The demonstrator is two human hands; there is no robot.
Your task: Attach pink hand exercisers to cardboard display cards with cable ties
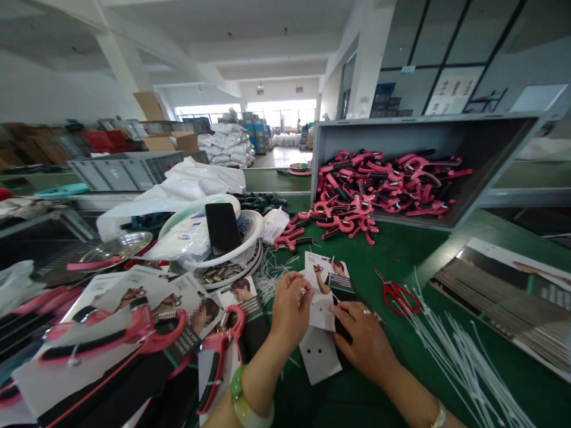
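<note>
My left hand (289,303) pinches the upper left edge of a printed paper card (323,279), and my right hand (361,339) grips its lower right side. A dark item lies under the card, partly hidden by my right hand. Below them lies a white card with two holes (319,359). Red-handled scissors (398,298) rest to the right, near a loose spread of white cable ties (464,368). Finished pink and black hand grippers on printed cards (111,333) are piled at the left, beyond my left forearm.
A tilted grey bin (423,134) holds several pink and black hand grippers, with more spilled in front. Behind the hands stand a white basin (209,238) holding a black phone and a metal tray (118,249). Printed sheets (504,297) lie at the right.
</note>
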